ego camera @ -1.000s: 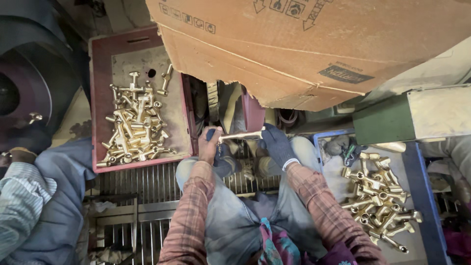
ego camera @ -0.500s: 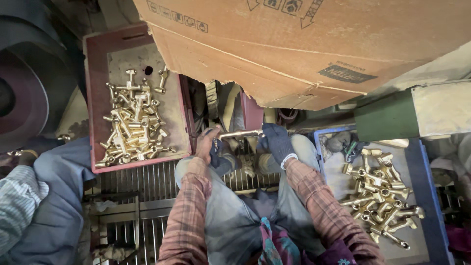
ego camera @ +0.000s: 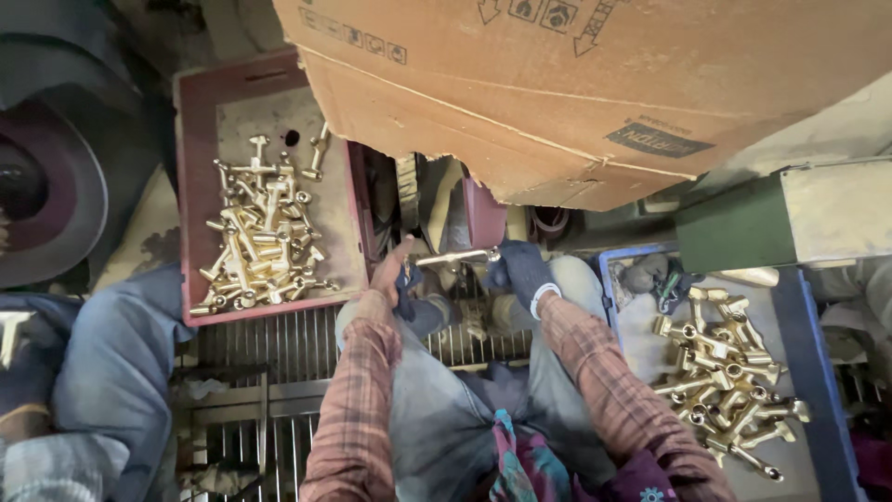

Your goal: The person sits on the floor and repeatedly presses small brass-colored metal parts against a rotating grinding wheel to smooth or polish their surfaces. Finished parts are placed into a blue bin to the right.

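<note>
A big torn cardboard box (ego camera: 595, 84) hangs over the top of our view and roofs the work spot, so there is almost no room to lift anything upward; its ragged lower edge sits just above our hands. To our left a red crate (ego camera: 200, 195) holds a heap of bright brass fittings (ego camera: 260, 237), and to our right a blue tray (ego camera: 818, 372) carries a second, duller pile of brass parts (ego camera: 720, 372); both rims stand close beside our knees, leaving only the narrow lane over the metal grate (ego camera: 279, 344) between them for moving sideways. Another person's blue-clad leg (ego camera: 111, 372) crowds the left edge. Between the crates, low and central, we hold one brass rod-shaped piece (ego camera: 455, 257) level, end to end: our left hand (ego camera: 390, 279) pinches its left end with fingers closed around it, and our right hand (ego camera: 520, 271), in a dark glove, is wrapped tight on its right end. We judge the piece to be solid metal, heavy for its size, stiff, hard-edged and likely slick, not fragile; a grip at both ends, as here, looks the steadiest. What lies directly beneath the piece is too dark for us to tell.
</note>
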